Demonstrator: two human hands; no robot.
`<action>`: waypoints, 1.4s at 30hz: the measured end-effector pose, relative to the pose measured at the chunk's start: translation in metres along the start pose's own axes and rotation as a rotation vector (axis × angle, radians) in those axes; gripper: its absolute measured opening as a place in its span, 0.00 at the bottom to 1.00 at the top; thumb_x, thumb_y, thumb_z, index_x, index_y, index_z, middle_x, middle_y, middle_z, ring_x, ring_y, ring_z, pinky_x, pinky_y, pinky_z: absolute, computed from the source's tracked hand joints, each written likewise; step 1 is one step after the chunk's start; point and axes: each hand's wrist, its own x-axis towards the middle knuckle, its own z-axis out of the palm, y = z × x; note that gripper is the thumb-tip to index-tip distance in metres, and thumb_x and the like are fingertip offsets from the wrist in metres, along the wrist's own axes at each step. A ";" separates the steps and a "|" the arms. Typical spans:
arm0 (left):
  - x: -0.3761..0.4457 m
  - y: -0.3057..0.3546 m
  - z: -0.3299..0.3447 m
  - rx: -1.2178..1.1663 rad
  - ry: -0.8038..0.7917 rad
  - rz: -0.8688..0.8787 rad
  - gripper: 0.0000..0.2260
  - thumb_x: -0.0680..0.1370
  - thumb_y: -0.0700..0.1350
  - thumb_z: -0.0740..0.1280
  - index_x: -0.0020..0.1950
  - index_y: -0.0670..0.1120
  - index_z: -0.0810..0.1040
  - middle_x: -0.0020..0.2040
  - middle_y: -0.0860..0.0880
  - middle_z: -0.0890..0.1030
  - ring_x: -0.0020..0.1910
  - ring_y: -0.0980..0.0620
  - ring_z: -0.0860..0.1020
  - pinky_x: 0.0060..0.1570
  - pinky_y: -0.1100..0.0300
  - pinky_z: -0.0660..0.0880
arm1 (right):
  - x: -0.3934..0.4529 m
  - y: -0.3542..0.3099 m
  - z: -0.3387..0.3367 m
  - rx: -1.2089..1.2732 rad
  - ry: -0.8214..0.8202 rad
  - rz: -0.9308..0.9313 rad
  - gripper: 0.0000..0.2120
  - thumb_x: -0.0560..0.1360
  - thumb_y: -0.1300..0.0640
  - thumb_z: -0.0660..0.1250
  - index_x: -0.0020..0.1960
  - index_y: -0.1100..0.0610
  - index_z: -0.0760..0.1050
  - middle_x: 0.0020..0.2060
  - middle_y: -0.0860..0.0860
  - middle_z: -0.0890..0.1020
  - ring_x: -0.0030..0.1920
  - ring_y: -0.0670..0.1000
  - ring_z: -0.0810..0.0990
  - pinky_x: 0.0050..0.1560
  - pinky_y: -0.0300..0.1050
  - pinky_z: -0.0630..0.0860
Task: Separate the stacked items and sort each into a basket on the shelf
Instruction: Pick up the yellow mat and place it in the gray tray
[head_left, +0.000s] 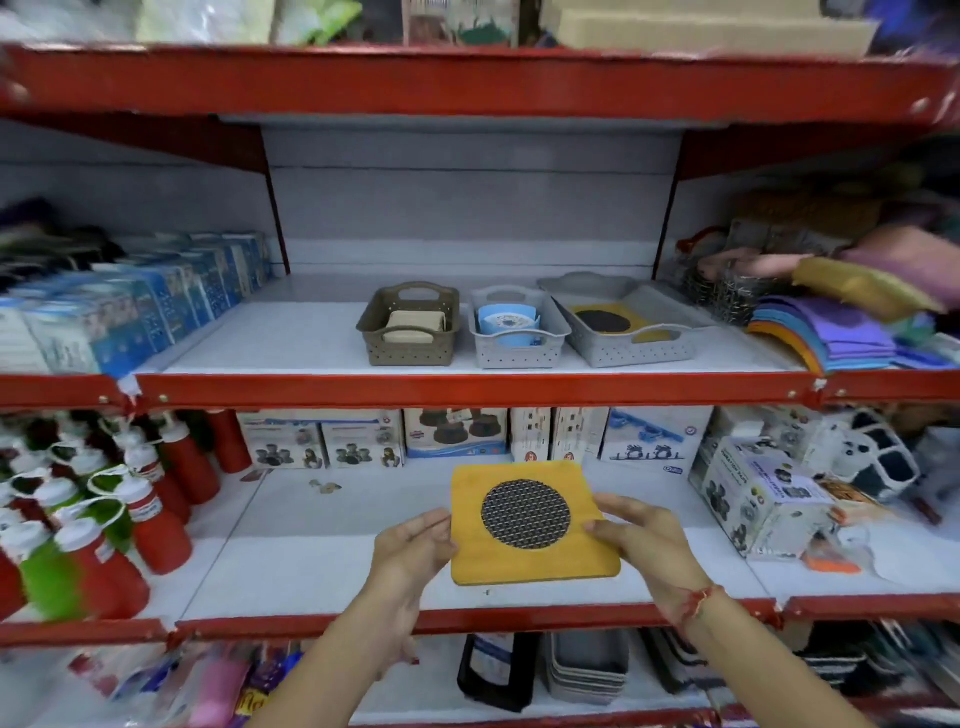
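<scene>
A square yellow mat (540, 564) with a round black mesh centre is held flat above the lower shelf. My left hand (413, 543) grips its left edge and my right hand (641, 538) grips its right edge. On the middle shelf stand three baskets in a row. The brown basket (408, 351) holds a beige block. The small grey basket (514, 353) holds a blue round item. The wide grey basket (636, 348) on the right holds another yellow mat with a black centre.
Blue boxes (130, 312) fill the middle shelf's left side, and stacked cloths (831, 322) its right. The lower shelf has red and green squeeze bottles (104, 519) at left and product boxes (763, 499) behind and at right. A red shelf edge (467, 389) runs below the baskets.
</scene>
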 end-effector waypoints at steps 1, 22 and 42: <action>-0.010 0.008 0.004 0.004 -0.019 0.029 0.20 0.74 0.24 0.62 0.65 0.33 0.72 0.62 0.37 0.78 0.61 0.43 0.77 0.55 0.54 0.76 | -0.008 -0.011 -0.005 0.017 -0.009 -0.023 0.18 0.70 0.70 0.71 0.59 0.65 0.78 0.58 0.60 0.81 0.57 0.60 0.80 0.52 0.50 0.79; 0.034 0.182 0.197 0.340 -0.291 0.497 0.18 0.71 0.40 0.75 0.59 0.37 0.79 0.55 0.42 0.83 0.52 0.51 0.80 0.52 0.67 0.75 | 0.093 -0.204 -0.132 -0.398 -0.104 -0.545 0.21 0.64 0.56 0.79 0.56 0.51 0.82 0.44 0.40 0.84 0.43 0.24 0.78 0.38 0.14 0.68; 0.149 0.186 0.280 1.768 -0.134 0.588 0.12 0.81 0.41 0.61 0.62 0.39 0.75 0.61 0.39 0.77 0.58 0.41 0.77 0.57 0.54 0.73 | 0.264 -0.201 -0.141 -1.204 -0.362 -0.686 0.16 0.72 0.48 0.71 0.59 0.46 0.80 0.58 0.44 0.83 0.57 0.43 0.80 0.69 0.42 0.69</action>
